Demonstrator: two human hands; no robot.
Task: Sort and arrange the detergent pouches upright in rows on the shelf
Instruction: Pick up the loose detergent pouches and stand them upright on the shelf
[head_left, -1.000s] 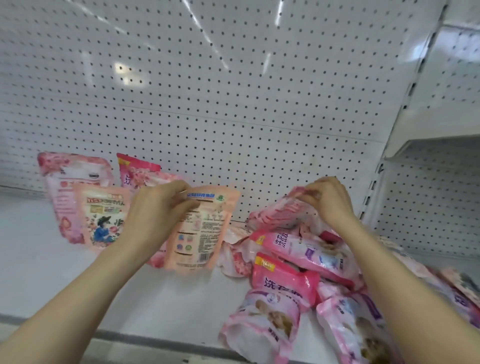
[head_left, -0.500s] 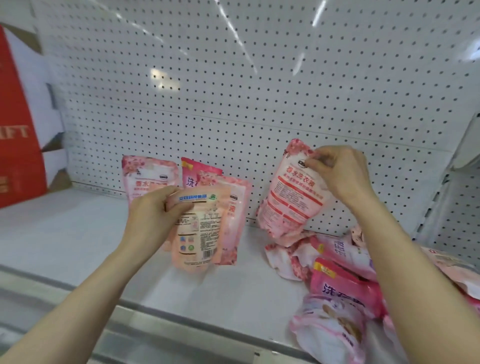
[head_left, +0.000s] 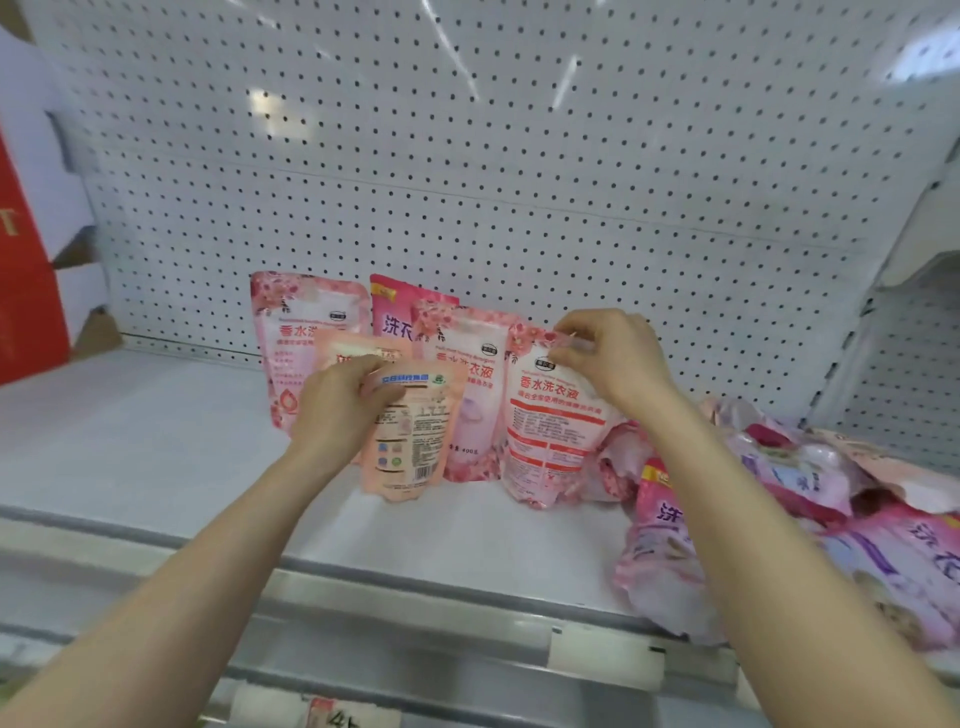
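My left hand (head_left: 340, 402) grips the top of a peach pouch (head_left: 413, 441), its back label facing me, upright on the white shelf (head_left: 156, 441). My right hand (head_left: 610, 358) pinches the top edge of a pink floral pouch (head_left: 553, 426) and holds it upright just right of the standing group. Behind stand a pink floral pouch (head_left: 296, 332), a darker pink pouch (head_left: 397, 312), another floral pouch (head_left: 467, 364) and a second peach pouch (head_left: 348, 348), partly hidden by my left hand.
A loose heap of pink pouches (head_left: 779, 509) lies on the right part of the shelf. The white pegboard back wall (head_left: 467, 156) rises behind. A red and white carton (head_left: 26, 260) stands at the far left. A metal price rail (head_left: 415, 613) runs along the shelf front.
My right hand has lifted a pink floral pouch from the heap and brought it left and down, beside the standing pouches. My left hand keeps its grip on the peach pouch.
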